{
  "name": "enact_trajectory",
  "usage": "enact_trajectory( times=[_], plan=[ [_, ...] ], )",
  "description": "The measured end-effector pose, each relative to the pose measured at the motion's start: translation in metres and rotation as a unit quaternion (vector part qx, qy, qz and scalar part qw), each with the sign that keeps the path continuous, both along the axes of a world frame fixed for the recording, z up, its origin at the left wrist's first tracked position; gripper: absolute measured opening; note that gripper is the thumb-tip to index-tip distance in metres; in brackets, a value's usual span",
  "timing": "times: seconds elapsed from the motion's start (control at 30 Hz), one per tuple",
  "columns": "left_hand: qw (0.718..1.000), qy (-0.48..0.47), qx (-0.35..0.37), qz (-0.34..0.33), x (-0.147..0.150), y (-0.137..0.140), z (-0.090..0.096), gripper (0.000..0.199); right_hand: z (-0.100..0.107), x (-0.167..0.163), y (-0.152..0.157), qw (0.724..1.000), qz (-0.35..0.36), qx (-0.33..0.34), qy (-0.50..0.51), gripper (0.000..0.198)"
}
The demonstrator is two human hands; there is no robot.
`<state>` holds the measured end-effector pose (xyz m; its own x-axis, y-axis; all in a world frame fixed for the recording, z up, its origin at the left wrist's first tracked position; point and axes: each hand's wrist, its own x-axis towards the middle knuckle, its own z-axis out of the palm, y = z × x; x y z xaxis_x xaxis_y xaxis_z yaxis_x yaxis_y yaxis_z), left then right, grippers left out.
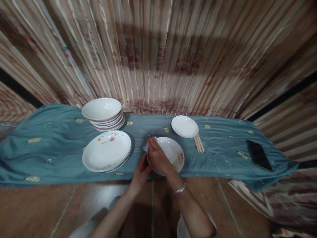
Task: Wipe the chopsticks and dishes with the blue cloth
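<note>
While the right hand (156,154), fingers bent closed, holds a pale-blue cloth (146,147) at ten o'clock on a round, white, flower-printed plate (169,149) on the teal-draped worktop (220,155), the left hand (141,166) touches eight o'clock; I can't tell its fingers' closure.

Bare hands (157,156), one bangle (180,188)
Slim, shiny and silver-coloured, it rings the right forearm (194,210) just above the wrist; the left forearm (116,208) is bare as far as it shows.
</note>
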<state>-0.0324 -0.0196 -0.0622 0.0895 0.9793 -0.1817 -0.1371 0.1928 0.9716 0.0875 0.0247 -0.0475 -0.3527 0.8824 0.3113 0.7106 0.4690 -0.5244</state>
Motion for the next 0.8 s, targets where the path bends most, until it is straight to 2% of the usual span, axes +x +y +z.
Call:
enact_trajectory(
  times=[0.07,0.23,0.33,0.4,0.53,0.67,0.8],
  plan=[
    [0.999,-0.029,-0.018,0.012,-0.002,-0.001,0.005,0.053,0.003,-0.003,-0.007,1.000,0.019,-0.017,0.014,0.056],
    [0.992,-0.115,-0.042,0.021,-0.006,-0.001,0.016,0.001,0.013,-0.001,-0.028,0.996,0.052,-0.053,0.041,0.055],
    [0.984,-0.162,-0.064,0.037,-0.005,0.000,0.019,0.009,0.021,0.005,-0.045,0.996,0.055,-0.063,0.028,0.050],
    [0.979,-0.184,-0.084,0.036,-0.004,0.002,0.020,0.024,0.026,0.011,-0.056,0.997,0.055,-0.061,0.009,0.047],
    [0.981,-0.154,-0.107,0.048,-0.003,0.004,0.019,0.045,0.034,0.025,-0.074,0.997,0.055,-0.051,-0.036,0.040],
    [0.992,-0.112,-0.063,0.008,-0.001,0.005,0.020,0.058,0.036,0.045,-0.085,0.996,0.037,-0.045,-0.071,0.033],
    [0.994,-0.107,-0.037,-0.003,0.000,0.006,0.025,0.058,0.029,0.069,-0.090,0.996,-0.022,-0.025,-0.081,0.033]
  ],
)
